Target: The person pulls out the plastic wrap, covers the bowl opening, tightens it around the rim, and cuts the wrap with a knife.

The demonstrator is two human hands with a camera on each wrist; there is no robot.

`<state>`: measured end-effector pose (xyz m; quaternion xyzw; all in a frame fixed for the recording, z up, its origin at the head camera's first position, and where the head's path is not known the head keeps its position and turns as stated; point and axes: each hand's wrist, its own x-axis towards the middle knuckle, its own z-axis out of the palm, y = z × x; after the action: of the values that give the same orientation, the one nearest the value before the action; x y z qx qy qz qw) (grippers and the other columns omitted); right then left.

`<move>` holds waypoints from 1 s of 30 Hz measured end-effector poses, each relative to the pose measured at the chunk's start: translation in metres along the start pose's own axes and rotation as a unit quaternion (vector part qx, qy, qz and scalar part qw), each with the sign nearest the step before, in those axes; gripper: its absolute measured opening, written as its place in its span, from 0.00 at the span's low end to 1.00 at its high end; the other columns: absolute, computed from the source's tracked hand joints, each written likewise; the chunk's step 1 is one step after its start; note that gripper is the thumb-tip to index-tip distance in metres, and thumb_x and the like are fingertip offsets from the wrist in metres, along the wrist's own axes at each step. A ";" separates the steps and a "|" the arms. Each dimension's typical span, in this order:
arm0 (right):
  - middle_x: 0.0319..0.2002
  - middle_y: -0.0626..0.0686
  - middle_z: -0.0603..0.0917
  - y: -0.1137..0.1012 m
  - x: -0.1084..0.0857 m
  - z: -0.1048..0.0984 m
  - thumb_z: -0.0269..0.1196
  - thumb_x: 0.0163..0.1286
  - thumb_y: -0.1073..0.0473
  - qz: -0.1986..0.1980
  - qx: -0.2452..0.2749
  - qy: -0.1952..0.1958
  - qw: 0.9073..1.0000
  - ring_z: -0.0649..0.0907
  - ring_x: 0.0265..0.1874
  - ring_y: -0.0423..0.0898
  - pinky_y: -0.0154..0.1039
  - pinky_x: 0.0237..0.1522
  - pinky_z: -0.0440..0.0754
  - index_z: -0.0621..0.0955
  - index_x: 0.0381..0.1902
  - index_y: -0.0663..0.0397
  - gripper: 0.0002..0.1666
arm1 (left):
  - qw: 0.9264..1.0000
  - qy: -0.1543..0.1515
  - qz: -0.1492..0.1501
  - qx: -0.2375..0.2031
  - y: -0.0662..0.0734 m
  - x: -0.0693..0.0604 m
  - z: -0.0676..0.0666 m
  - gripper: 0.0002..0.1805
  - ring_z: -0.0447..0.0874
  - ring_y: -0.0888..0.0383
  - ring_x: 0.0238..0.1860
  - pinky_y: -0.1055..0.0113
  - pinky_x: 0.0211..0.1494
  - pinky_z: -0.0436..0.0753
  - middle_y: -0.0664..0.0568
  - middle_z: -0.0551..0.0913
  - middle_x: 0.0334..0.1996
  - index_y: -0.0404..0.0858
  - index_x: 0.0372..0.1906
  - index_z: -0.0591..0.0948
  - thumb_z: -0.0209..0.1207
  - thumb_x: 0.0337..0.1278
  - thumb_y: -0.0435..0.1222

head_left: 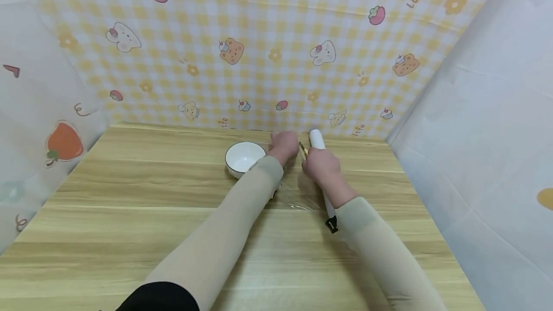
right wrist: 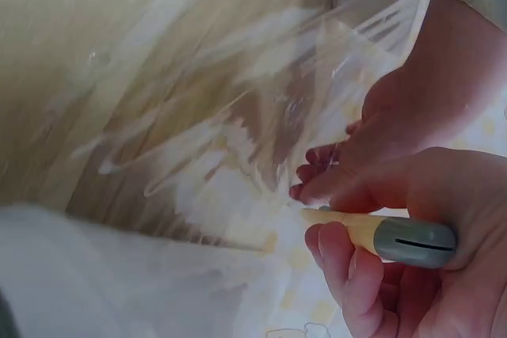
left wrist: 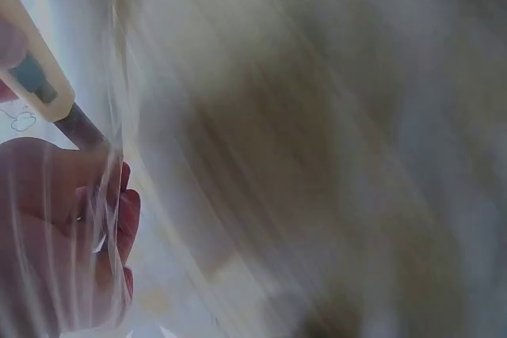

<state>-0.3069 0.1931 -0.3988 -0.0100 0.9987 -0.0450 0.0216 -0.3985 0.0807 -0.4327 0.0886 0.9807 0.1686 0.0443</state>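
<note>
My right hand [head_left: 321, 164] grips a utility knife [right wrist: 412, 241] with a cream and grey handle. Its blade [left wrist: 83, 128] is out and meets the edge of a sheet of clear cling film [right wrist: 230, 140]. Close by on the left, my left hand [head_left: 284, 145] holds the film's far edge with curled fingers, seen partly through the film in the left wrist view. A white cling film roll [head_left: 317, 139] lies lengthwise under my right forearm, which hides its middle. The film stretches leftward from it.
A white bowl [head_left: 244, 157] with a dark rim stands left of my left hand, partly covered by the sleeve. The wooden table [head_left: 151, 181] ends at a checkered backdrop [head_left: 259, 76] just beyond the hands. A small black object [head_left: 331, 224] shows beside the right sleeve.
</note>
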 end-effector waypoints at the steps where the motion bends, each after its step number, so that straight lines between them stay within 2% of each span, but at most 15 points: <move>1: 0.41 0.66 0.89 -0.002 0.001 0.001 0.60 0.76 0.55 0.003 -0.002 0.002 1.000 0.88 0.35 0.59 0.58 0.34 0.89 0.84 0.42 0.59 0.12 | 1.000 -0.002 0.003 0.002 0.000 0.000 0.000 0.13 0.87 0.46 0.57 0.39 0.83 0.61 0.47 0.92 0.53 0.40 0.39 0.87 0.53 0.77 0.29; 5: 0.42 0.66 0.90 -0.009 0.005 0.007 0.61 0.75 0.57 0.014 0.003 0.004 1.000 0.90 0.37 0.60 0.59 0.37 0.91 0.85 0.40 0.61 0.12 | 1.000 -0.008 0.014 0.026 -0.001 0.002 0.003 0.11 0.87 0.47 0.55 0.39 0.83 0.62 0.48 0.92 0.50 0.41 0.38 0.88 0.55 0.75 0.31; 8: 0.44 0.68 0.91 -0.009 0.009 0.013 0.59 0.77 0.58 0.026 0.017 0.007 0.999 0.91 0.40 0.62 0.61 0.39 0.91 0.86 0.43 0.63 0.14 | 0.999 -0.014 0.027 0.033 0.001 0.003 0.003 0.10 0.89 0.48 0.56 0.37 0.87 0.58 0.49 0.93 0.46 0.42 0.36 0.88 0.58 0.74 0.33; 12: 0.45 0.69 0.91 -0.005 0.014 0.018 0.57 0.81 0.59 0.029 0.025 0.004 0.999 0.91 0.41 0.62 0.60 0.39 0.91 0.87 0.45 0.64 0.15 | 0.999 -0.022 0.031 0.008 0.004 0.003 0.002 0.15 0.90 0.48 0.58 0.34 0.90 0.51 0.51 0.93 0.40 0.45 0.29 0.85 0.59 0.79 0.36; 16: 0.46 0.68 0.89 -0.001 0.014 0.014 0.58 0.78 0.59 0.038 0.032 -0.017 0.999 0.89 0.39 0.59 0.56 0.36 0.90 0.85 0.44 0.62 0.13 | 0.999 -0.024 0.021 -0.011 0.002 0.005 0.002 0.22 0.88 0.50 0.53 0.36 0.90 0.51 0.53 0.89 0.35 0.46 0.23 0.77 0.56 0.83 0.38; 19: 0.45 0.68 0.88 0.001 0.009 0.007 0.59 0.76 0.59 0.050 0.033 -0.038 0.997 0.86 0.37 0.58 0.52 0.34 0.87 0.85 0.43 0.61 0.11 | 0.999 -0.023 0.022 -0.016 -0.001 0.001 -0.001 0.20 0.87 0.51 0.50 0.38 0.88 0.54 0.53 0.88 0.36 0.46 0.25 0.78 0.55 0.83 0.37; 23: 0.42 0.66 0.87 0.002 0.000 -0.001 0.62 0.75 0.58 0.053 0.018 -0.061 0.997 0.85 0.34 0.56 0.49 0.32 0.85 0.84 0.41 0.61 0.11 | 0.999 -0.010 0.022 -0.027 -0.004 -0.003 -0.006 0.15 0.87 0.51 0.52 0.41 0.84 0.60 0.53 0.91 0.45 0.44 0.36 0.85 0.53 0.83 0.39; 25: 0.42 0.65 0.87 0.002 -0.001 -0.003 0.62 0.75 0.58 0.051 0.012 -0.065 0.996 0.85 0.33 0.56 0.48 0.31 0.84 0.84 0.41 0.60 0.10 | 0.999 -0.006 0.023 -0.034 -0.004 -0.004 -0.008 0.16 0.86 0.50 0.53 0.41 0.82 0.62 0.52 0.91 0.47 0.44 0.39 0.86 0.51 0.85 0.41; 30: 0.44 0.67 0.88 -0.001 0.003 -0.004 0.62 0.74 0.59 0.057 0.016 -0.066 0.996 0.84 0.34 0.55 0.49 0.34 0.86 0.84 0.44 0.62 0.11 | 0.998 -0.004 0.030 -0.056 0.000 -0.007 -0.012 0.17 0.85 0.51 0.48 0.36 0.87 0.56 0.52 0.90 0.40 0.44 0.35 0.85 0.50 0.84 0.39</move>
<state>-0.3103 0.1924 -0.3950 0.0443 0.9932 -0.0591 0.0901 -0.3935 0.0752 -0.4212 0.1163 0.9664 0.2240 0.0482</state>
